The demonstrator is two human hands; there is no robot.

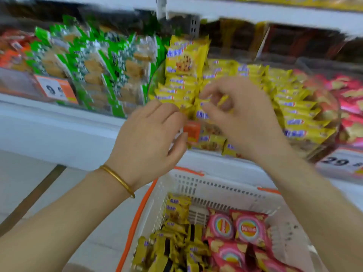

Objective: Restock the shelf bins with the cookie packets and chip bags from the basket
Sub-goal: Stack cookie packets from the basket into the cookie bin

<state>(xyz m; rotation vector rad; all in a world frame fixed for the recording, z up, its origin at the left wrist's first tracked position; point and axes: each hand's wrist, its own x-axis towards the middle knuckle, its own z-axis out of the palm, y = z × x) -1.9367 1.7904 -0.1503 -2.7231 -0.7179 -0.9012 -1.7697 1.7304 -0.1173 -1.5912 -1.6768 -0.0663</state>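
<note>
- Far to the left of the cookie bin (154,79), red and orange packs (11,54) sit blurred on the shelf (59,122).
- Just left of the cookie bin, green biscuit packs (94,61) stand upright in rows, with a price tag (56,89) in front of their left end.
- The cookie bin itself rests on the shelf, filled with yellow cookie packets (294,118). One packet stands upright at its back left.
- The left hand (151,138), with a gold bangle (117,179) on the wrist, is at the cookie bin's front left. Its fingers are bent, with the tips against the packets. Blur hides whether it grips one.
- The right hand (241,118) is at the middle of the cookie bin's front and pinches a held packet (224,99) between thumb and fingertips.
- Below the cookie bin, the white basket (216,189) with orange handles holds loose cookie packets (176,232) on its left and pink chip bags (247,228) on its right.
- Right of the cookie bin, shelved chip bags (351,107) lie in pink wrappers, with a second price tag (337,161) below them.
</note>
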